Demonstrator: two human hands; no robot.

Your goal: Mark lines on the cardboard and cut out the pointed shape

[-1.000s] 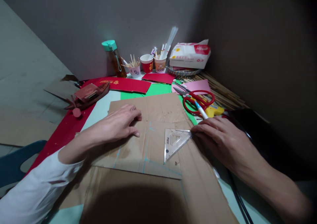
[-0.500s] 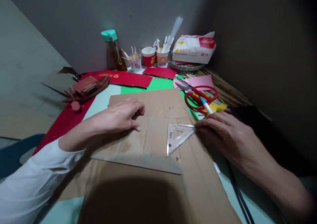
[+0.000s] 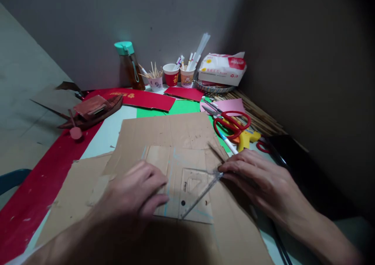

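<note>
A small cardboard piece [image 3: 178, 167] marked with blue lines lies on a larger cardboard sheet [image 3: 166, 130]. A clear plastic set square [image 3: 195, 191] rests on the small piece. My left hand [image 3: 133, 192] lies on the left part of that piece, fingers curled down and pressing it. My right hand [image 3: 252, 177] reaches in from the right, its fingertips pinched on the set square's right corner.
Red scissors [image 3: 233, 122], a yellow glue gun [image 3: 247, 138] and a pen [image 3: 228, 144] lie just beyond my right hand. Cups of sticks and pens [image 3: 171, 74], a teal-capped bottle [image 3: 129, 66] and a white packet [image 3: 222, 68] stand at the back. A brown model boat [image 3: 92, 109] sits on red paper at left.
My left hand has pulled back toward me and now presses the lower left of the small cardboard. The set square has slid left and nearer, with my right hand following it.
</note>
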